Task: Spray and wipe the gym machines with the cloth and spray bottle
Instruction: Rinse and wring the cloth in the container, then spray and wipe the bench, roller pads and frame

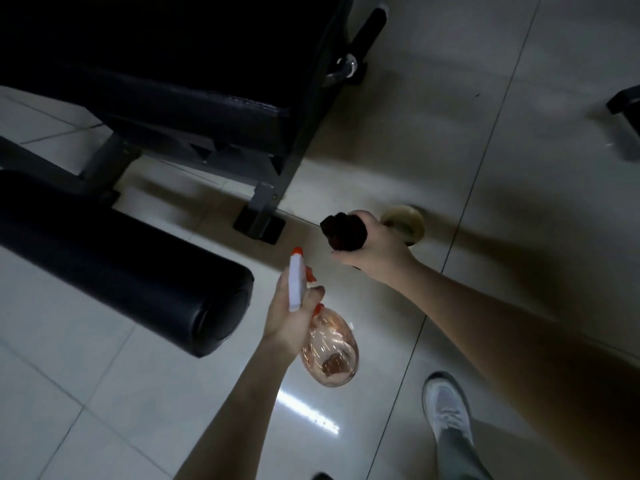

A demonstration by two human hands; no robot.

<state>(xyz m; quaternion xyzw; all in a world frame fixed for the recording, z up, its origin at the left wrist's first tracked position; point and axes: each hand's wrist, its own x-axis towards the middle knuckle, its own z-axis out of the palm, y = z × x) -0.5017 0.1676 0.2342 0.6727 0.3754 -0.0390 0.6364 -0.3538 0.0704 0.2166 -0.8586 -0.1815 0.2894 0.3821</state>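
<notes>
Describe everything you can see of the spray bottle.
The spray bottle has a rounded, see-through body with a pinkish-orange tint, a white spray head and an orange nozzle tip, trigger and collar. It looks like plastic. The left hand grips its neck, holding it in the air above the tiled floor, nozzle pointing forward, away from the person. How full it is cannot be told.

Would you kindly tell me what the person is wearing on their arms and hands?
Nothing is worn there: the left hand and right hand are ungloved, no ring visible, and the left forearm and right forearm are bare, with no sleeve, watch or band in frame.
</notes>
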